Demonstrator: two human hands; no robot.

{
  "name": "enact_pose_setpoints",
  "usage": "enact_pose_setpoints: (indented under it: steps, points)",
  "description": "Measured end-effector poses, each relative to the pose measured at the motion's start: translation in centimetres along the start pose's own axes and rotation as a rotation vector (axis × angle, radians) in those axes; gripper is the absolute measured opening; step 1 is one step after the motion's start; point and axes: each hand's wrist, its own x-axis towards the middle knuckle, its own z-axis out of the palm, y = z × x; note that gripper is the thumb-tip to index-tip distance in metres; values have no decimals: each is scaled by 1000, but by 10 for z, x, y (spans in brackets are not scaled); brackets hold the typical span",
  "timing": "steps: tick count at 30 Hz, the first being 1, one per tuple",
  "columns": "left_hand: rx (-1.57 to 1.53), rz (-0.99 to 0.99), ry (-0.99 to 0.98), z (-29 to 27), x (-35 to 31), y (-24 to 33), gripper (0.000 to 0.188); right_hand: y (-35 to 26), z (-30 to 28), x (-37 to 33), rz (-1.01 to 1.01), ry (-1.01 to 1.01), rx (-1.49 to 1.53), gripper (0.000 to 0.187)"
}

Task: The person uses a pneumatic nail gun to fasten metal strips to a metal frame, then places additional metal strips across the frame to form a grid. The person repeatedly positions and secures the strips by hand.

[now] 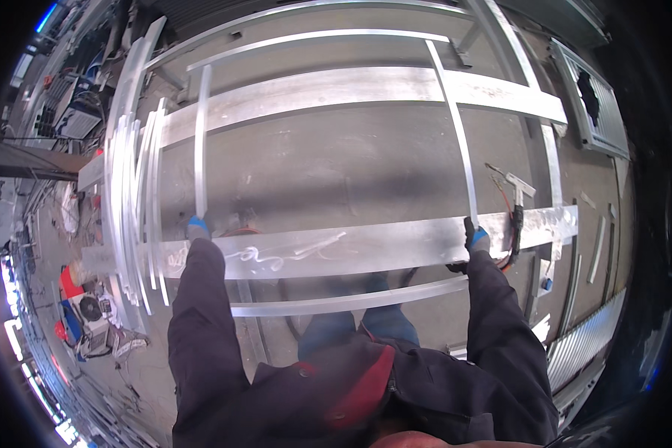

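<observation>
My left hand [198,227], in a blue-and-dark glove, closes round the near end of a slim silvery metal bar [201,142]. A matching metal bar [455,127] is gripped at its near end by my right hand [478,237], gloved the same way. Both bars run away from me over a wide metal beam [321,88] and reach a long crosswise bar [321,36] at the far side; whether they are joined there I cannot tell. Below my hands lies a nearer wide beam [403,243] with pale scrawled marks. Another crosswise bar [351,302] lies in front of my legs.
A welding gun [521,190] with black and red cables rests beside my right hand. Several loose metal strips [134,216] are stacked at the left. A ribbed metal panel [593,101] lies far right. Red and blue equipment [82,310] stands on the floor at left.
</observation>
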Motion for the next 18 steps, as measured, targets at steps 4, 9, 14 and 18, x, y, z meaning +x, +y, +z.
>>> enact_pose_setpoints:
  steps: [4,9,14,18]
  points:
    - [167,59,-30,11,-3,0,20,-4,9,-2,28,4,25,62]
    - [-293,-41,-76,30,-11,4,22,-3,13,3,54,6,-112,56]
    - [-32,203,74,31,-21,17,42,-32,11,-3,-52,26,-554,75]
    - [-183,237,62,30,-35,31,38,-59,11,-16,-54,-8,-790,75]
